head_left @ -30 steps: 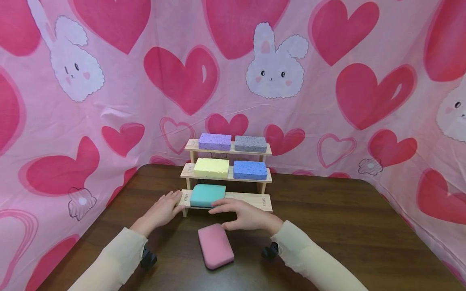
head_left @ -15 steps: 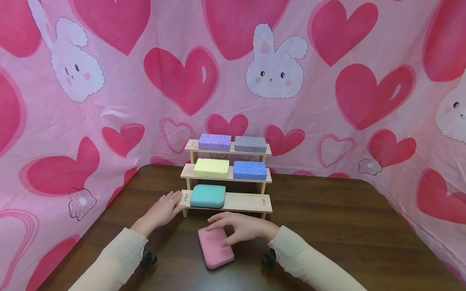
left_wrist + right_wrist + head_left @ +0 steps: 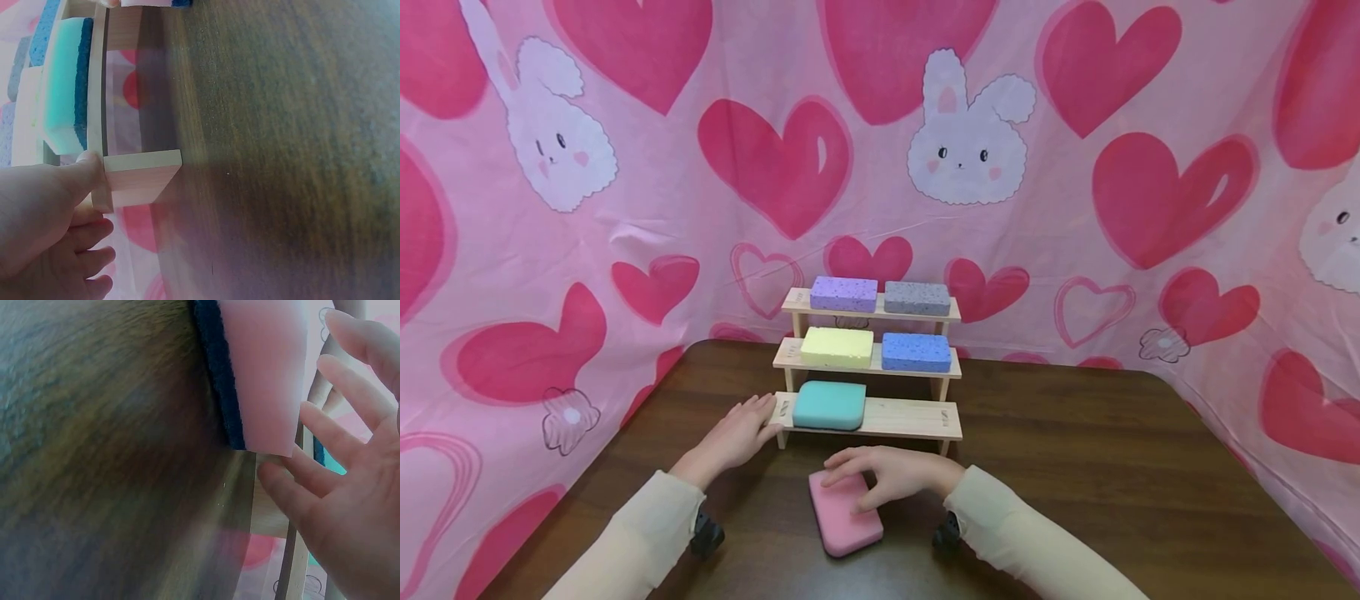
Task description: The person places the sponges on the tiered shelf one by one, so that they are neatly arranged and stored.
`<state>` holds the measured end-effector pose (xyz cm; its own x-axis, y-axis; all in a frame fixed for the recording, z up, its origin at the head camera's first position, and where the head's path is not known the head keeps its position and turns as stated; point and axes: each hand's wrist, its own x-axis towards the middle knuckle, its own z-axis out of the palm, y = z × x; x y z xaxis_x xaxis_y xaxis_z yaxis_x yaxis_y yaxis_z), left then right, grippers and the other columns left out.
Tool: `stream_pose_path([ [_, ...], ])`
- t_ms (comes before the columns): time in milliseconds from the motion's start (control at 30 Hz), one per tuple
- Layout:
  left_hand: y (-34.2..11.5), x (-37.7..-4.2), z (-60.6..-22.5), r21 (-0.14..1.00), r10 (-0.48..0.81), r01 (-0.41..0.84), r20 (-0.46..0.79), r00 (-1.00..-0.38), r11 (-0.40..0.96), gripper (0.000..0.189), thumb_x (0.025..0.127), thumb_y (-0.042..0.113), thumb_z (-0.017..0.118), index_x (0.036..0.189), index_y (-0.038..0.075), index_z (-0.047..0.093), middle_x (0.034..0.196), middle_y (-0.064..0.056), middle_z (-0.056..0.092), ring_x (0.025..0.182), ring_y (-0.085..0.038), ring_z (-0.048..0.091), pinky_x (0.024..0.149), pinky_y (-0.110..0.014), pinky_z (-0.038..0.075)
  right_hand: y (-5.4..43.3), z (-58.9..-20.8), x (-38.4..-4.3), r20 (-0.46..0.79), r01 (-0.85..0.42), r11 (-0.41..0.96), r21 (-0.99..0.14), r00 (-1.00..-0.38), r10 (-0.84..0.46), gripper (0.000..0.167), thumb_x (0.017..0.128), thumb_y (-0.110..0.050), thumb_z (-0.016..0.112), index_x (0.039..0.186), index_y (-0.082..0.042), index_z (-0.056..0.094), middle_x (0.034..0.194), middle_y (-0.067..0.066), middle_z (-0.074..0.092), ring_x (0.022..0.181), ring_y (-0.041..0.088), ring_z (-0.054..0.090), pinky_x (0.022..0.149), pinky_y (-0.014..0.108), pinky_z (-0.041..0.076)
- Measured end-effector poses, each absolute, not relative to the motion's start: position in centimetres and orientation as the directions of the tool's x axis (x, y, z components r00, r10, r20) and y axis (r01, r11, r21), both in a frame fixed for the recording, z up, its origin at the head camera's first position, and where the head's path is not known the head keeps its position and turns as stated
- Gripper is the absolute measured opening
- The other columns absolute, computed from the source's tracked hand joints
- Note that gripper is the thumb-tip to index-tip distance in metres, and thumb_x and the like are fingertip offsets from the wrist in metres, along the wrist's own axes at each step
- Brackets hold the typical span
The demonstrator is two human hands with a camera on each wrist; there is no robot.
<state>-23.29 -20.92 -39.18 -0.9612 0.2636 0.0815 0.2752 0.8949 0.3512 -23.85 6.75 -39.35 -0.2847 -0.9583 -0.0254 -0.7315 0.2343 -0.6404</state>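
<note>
A small three-tier wooden rack (image 3: 906, 419) stands on the table. My left hand (image 3: 737, 433) holds the left end of its lowest shelf; in the left wrist view the thumb lies on the plank's front edge. Beside that hand a teal sponge (image 3: 829, 406) with a dark blue scouring side (image 3: 81, 81) rests on the same shelf. A pink sponge (image 3: 842, 531) lies on the tabletop in front of the rack. Over its far right part hovers my right hand (image 3: 902, 475), fingers spread and relaxed. In the right wrist view the sponge's dark scouring side (image 3: 220, 375) faces the table.
The middle shelf carries a yellow sponge (image 3: 837, 347) and a blue sponge (image 3: 916, 352). On the top shelf sit a purple sponge (image 3: 843, 294) and a grey one. A brown wooden table (image 3: 1075, 467) extends to the right, with a pink heart-patterned cloth (image 3: 880, 208) behind.
My right hand has moved from in front of the lowest shelf, near the teal sponge, down toward me and over the pink sponge. My left hand and the sponges stay put.
</note>
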Motion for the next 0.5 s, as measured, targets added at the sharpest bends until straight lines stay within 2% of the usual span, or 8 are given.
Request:
stream_pose_path([
  [300,-20.93,-23.22,-39.11,0.346,0.267,0.278,0.082,-0.960,0.896,0.060,0.093,0.027,0.055,0.136,-0.009,0.036,0.139,-0.027,0.035,0.130,-0.044,0.025,0.105,-0.054,0.017,7.22,-39.24,-23.85,-0.086,-0.707,0.289,-0.645,-0.309,-0.947,0.047,0.085,-0.025,0.066,0.130,-0.015,0.055,0.137,0.000,0.042,0.121,0.009,0.037,0.096,0.026,0.036],
  [500,-20.97,-23.20,-39.21,0.345,0.262,0.273,0.080,-0.962,0.898,0.060,0.092,0.027,0.055,0.136,-0.009,0.035,0.139,-0.027,0.034,0.130,-0.044,0.025,0.105,-0.054,0.017,7.51,-39.42,-23.75,-0.099,-0.669,0.282,-0.688,-0.298,-0.949,0.049,0.084,-0.021,0.068,0.130,-0.012,0.053,0.138,0.003,0.039,0.119,0.008,0.038,0.092,0.024,0.040],
])
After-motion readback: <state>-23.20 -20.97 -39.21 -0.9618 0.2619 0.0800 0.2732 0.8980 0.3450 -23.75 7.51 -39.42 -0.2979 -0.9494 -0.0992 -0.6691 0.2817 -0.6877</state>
